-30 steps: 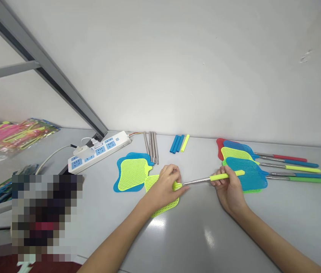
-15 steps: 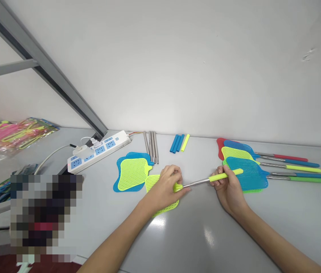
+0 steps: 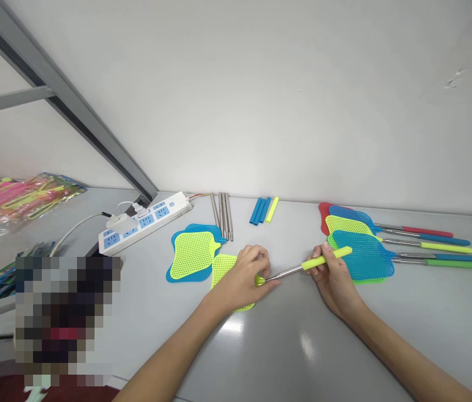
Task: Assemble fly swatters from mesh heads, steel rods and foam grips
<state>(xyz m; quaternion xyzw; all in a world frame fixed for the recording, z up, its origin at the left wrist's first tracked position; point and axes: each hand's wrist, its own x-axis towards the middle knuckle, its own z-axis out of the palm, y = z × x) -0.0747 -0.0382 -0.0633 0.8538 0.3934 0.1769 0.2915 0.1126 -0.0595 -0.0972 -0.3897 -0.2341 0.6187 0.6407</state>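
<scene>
My left hand point(image 3: 244, 276) is closed round the neck of a yellow fly swatter point(image 3: 224, 269), covering part of its mesh head. A thin metal rod point(image 3: 289, 272) runs from that neck to a yellow sleeve grip point(image 3: 314, 262). My right hand point(image 3: 334, 276) pinches this grip between thumb and fingers, its end sticking out past the thumb. Left of my left hand, another yellow swatter head point(image 3: 194, 255) lies on blue ones point(image 3: 173, 272). Beyond my right hand lie several swatters with handles, a blue one point(image 3: 364, 255) on top.
Several metal rods point(image 3: 226, 215) lie near the wall, beside blue sleeves point(image 3: 260, 212) and a yellow sleeve point(image 3: 273, 210). A white power strip point(image 3: 146, 223) with plugs and cables sits to the left. Bagged colourful items point(image 3: 27, 195) lie at far left, near a metal frame post point(image 3: 72, 106).
The held yellow swatter has tilted slightly, and its grip end has shifted a little left and up. Both hands keep their hold, and the loose parts lie as before.
</scene>
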